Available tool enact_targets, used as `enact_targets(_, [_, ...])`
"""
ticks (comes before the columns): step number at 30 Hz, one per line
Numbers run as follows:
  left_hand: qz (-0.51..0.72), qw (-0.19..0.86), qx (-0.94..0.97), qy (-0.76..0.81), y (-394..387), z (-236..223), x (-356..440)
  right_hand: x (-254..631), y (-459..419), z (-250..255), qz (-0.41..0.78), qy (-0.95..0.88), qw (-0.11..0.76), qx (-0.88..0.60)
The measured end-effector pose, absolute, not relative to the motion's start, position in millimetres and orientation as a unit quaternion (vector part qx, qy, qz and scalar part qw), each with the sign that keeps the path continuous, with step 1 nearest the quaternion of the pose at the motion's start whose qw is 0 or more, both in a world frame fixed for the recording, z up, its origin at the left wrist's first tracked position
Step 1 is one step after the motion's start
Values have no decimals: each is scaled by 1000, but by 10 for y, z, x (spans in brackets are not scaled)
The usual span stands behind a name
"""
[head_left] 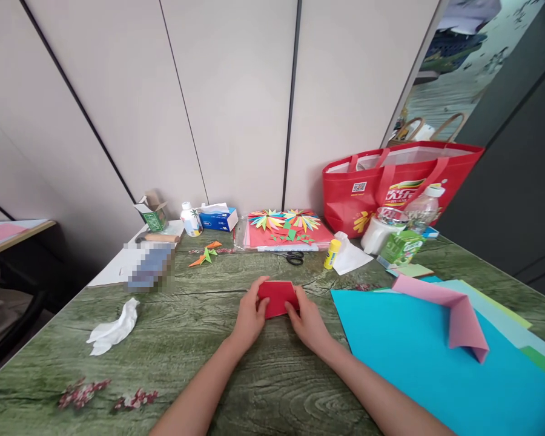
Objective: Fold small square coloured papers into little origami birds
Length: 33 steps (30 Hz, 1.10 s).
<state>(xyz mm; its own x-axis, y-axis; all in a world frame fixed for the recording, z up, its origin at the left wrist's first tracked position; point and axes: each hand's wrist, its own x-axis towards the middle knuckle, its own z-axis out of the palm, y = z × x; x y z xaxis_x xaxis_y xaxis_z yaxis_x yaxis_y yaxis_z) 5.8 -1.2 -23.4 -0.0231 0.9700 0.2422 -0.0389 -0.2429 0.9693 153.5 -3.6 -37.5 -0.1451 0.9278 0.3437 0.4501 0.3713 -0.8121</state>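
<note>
Between both hands is a folded piece of red paper (278, 298), held just above the green wood-patterned table (272, 387). My left hand (253, 312) grips its left edge, thumb on the near face and fingers behind. On the opposite edge my right hand (306, 315) pinches the paper in the same way. Beyond the hands lie black-handled scissors (295, 258) and a yellow glue stick (331, 254) standing beside a white tissue (350, 257). Large blue paper (404, 345) spreads to the right, with a folded pink strip (463, 315) on top.
Along the wall stand a red bag (354, 203), a blue tissue box (218, 218), a white bottle (191, 220) and a green box (152, 215). Colourful paper fans (267, 220) rest on red paper. Orange and green paper pieces (205, 255) and a crumpled tissue (113, 327) lie leftward.
</note>
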Motion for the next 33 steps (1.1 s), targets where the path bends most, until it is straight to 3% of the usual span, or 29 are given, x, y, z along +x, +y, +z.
enact_targets(6, [581,523,449,432,50,-148,72,1544,-16,-355,293,-686,427,-512])
enact_targets(16, [562,490,456,486,117,-202,6,1604,-27,-262,253,-698,395,-541])
enact_targets(19, [538,451,506,501,91,-202,15,1643,-9,-265,219,-698,381,-565])
enact_targets(25, [480,256,639,544,62,-173,-23,1646,2,-277,229,-701,348,-579])
enact_targets(30, [497,196,635,559,94,-177,-58,1634,16,-311,247,-703,360,-561])
enact_targets(33, [501,227,620,559,103,-154,-47,1634,24,-339,245,-693,378,-563])
